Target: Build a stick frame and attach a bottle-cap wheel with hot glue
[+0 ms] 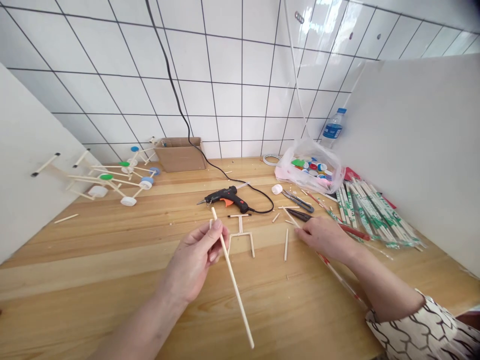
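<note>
My left hand (198,255) pinches a long wooden stick (234,285) near its top end, and the stick slants down toward me above the wooden table (112,260). A small glued stick frame (242,235) lies on the table just beyond that hand. My right hand (326,237) rests palm down on the table to the right, fingers reaching toward a short stick (290,217) and dark cutters (300,215). What its fingers hold, if anything, is hidden. A black and orange glue gun (227,197) lies behind the frame.
Stick-and-bottle-cap models (120,177) sit at the back left near a cardboard box (180,152). A bag of caps (311,167), a water bottle (333,127), pliers (298,200) and wrapped chopstick packs (371,212) crowd the right. White boards flank both sides.
</note>
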The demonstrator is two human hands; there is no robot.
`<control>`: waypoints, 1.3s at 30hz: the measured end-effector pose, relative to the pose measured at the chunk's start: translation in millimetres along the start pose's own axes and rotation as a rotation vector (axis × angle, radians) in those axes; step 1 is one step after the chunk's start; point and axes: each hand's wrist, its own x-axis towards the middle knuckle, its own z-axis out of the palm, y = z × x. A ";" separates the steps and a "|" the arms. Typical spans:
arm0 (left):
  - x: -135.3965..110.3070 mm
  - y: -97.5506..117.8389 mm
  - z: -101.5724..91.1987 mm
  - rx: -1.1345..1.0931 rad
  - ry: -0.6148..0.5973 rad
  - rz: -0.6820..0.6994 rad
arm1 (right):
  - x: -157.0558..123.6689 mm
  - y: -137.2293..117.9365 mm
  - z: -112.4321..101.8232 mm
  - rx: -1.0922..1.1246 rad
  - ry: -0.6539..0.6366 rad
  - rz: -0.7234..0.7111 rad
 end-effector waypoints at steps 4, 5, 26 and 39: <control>-5.0 -3.0 4.9 0.081 -0.077 -0.012 | -2.0 -5.3 -3.2 -0.093 0.011 0.082; -6.4 -4.2 6.4 0.105 -0.103 -0.014 | -3.4 -6.6 -4.8 -0.126 0.026 0.115; -29.4 -21.5 23.3 0.402 -0.527 -0.099 | -31.7 -53.6 16.1 1.612 -0.305 -0.216; -29.5 -15.9 21.9 0.576 -0.449 -0.040 | -36.4 -59.7 24.3 1.643 -0.297 -0.195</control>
